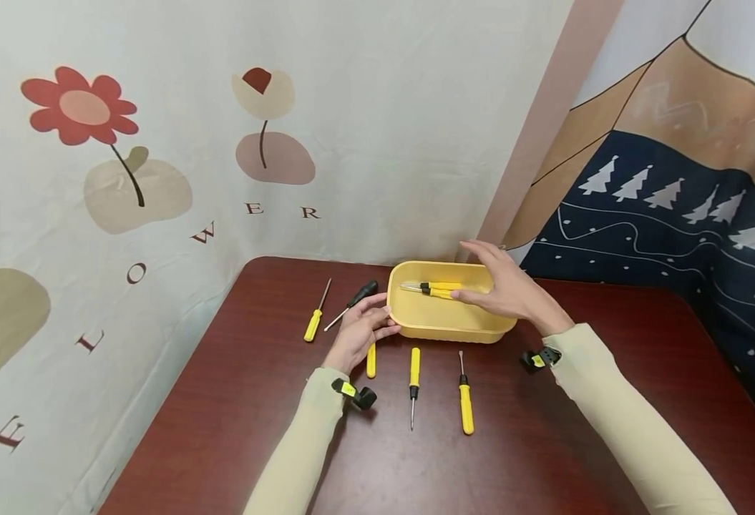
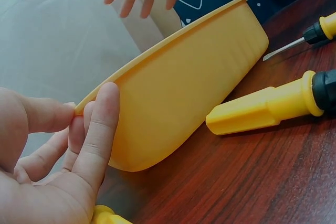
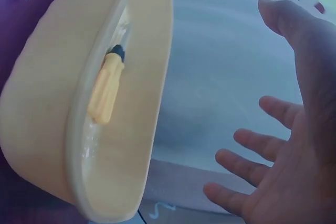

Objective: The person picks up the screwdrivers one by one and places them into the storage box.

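The left hand [image 1: 364, 327] pinches the rim of the yellow tray [image 1: 448, 334] at its left end, probably best steadied lightly against the table [image 1: 222, 429], while the right hand [image 1: 507, 286] spreads wide, holding nothing, at the other end, two screwdrivers [image 1: 440, 293] lying inside and loose screwdrivers [image 1: 415, 366] in front and leftward that could block sliding.

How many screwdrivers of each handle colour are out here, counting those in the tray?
Yellow-handled screwdrivers: 6 (2 in the yellow tray, 4 on the table, 1 of these partly hidden by the left hand)
Black-handled screwdriver: 1
Total: 7 visible
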`<state>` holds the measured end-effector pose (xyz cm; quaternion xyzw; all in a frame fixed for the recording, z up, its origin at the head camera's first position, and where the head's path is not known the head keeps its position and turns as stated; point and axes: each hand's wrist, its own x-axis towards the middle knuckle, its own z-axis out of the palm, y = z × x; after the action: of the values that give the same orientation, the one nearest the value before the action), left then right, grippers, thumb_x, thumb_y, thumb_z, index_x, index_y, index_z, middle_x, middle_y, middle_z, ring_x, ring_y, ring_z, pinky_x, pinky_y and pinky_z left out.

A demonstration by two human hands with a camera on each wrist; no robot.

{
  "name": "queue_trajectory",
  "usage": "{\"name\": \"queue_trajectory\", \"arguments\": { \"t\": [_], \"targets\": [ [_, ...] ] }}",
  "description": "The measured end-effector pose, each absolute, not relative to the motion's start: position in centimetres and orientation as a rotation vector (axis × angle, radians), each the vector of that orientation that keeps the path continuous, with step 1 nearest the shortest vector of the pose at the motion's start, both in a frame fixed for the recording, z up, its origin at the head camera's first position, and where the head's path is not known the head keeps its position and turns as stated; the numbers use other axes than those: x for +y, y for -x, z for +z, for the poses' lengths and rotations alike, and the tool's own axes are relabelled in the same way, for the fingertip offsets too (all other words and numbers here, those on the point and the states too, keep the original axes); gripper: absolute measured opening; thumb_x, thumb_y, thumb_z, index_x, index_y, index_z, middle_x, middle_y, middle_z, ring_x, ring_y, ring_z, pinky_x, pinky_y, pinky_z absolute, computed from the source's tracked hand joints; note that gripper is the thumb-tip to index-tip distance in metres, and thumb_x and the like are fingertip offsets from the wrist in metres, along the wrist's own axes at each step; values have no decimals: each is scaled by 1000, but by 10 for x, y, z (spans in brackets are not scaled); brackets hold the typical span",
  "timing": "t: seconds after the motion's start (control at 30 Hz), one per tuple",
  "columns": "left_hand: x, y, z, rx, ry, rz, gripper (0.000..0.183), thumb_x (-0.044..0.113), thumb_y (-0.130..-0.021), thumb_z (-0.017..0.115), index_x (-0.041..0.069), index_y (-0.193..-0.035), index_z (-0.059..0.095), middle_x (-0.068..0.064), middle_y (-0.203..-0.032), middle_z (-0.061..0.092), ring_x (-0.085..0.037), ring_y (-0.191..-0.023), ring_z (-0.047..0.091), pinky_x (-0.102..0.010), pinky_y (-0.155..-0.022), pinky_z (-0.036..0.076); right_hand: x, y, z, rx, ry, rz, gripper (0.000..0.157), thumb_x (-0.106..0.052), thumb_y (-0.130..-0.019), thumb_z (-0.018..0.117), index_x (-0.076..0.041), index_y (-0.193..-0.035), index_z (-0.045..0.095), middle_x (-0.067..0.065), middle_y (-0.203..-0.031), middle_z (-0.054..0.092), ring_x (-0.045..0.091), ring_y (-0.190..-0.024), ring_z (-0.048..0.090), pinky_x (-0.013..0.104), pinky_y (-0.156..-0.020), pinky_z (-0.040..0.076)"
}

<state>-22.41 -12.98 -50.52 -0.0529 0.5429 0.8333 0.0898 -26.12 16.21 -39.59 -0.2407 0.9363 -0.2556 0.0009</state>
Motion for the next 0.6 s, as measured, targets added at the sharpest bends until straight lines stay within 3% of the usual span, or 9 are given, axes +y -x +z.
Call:
{"name": "queue_trajectory", "arguments": {
  "t": [0.27,0.47,0.6],
  "targets": [
    [-130,225,-505,1616,144,2480,45,-1,-101,59,-2,-146,49,-10,-96,64,-15,-77,67,-30,-74,66,173,244,-401,2934,623,-967,97,-61,-86,74,-25,-163,26,10,-169,24,37,-156,22,72,-122,25],
    [-130,224,-506,1615,154,2476,44,-1,-101,59,-1,-145,50,-7,-92,64,-16,-77,67,-30,-75,66,180,231,-407,2901,517,-1051,98,-60,-88,72,-25,-164,21,13,-168,25,39,-147,34,71,-119,32],
    [-130,224,-506,1614,151,2479,44,0,-101,59,-1,-145,51,-8,-93,64,-16,-77,66,-30,-76,66,183,224,-412,2886,491,-1108,97,-59,-89,72,-26,-164,20,14,-167,26,40,-147,36,71,-117,34]
  ]
}}
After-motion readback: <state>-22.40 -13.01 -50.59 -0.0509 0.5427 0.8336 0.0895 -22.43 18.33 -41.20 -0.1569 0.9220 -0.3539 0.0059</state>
